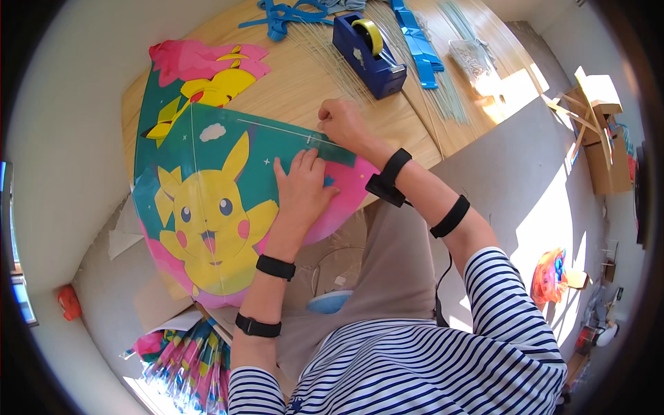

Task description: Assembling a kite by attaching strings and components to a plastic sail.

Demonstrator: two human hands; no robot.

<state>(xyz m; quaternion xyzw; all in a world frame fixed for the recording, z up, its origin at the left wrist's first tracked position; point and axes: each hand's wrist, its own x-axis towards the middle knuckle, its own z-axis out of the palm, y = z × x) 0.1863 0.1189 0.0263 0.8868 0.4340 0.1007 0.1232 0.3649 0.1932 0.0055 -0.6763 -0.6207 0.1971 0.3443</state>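
A kite (257,153), green and pink with a large yellow cartoon creature on it, lies over the table's near edge and hangs partly past it. My left hand (304,188) rests flat on its right part, fingers spread. At the kite's upper right edge is my right hand (344,126), its fingers curled into a pinch. Whatever sits between those fingertips is hidden. A thin pale rod (273,129) runs along that edge towards both hands. Another printed sheet (200,63), pink, green and yellow, lies crumpled behind the kite.
On the wooden table (290,83) stand a blue tape dispenser (370,59) with yellow tape, blue strips (418,48), bundled thin rods (449,93) and a clear tub (474,59). Folded colourful kites (190,360) are at lower left. Cardboard boxes (602,155) stand right.
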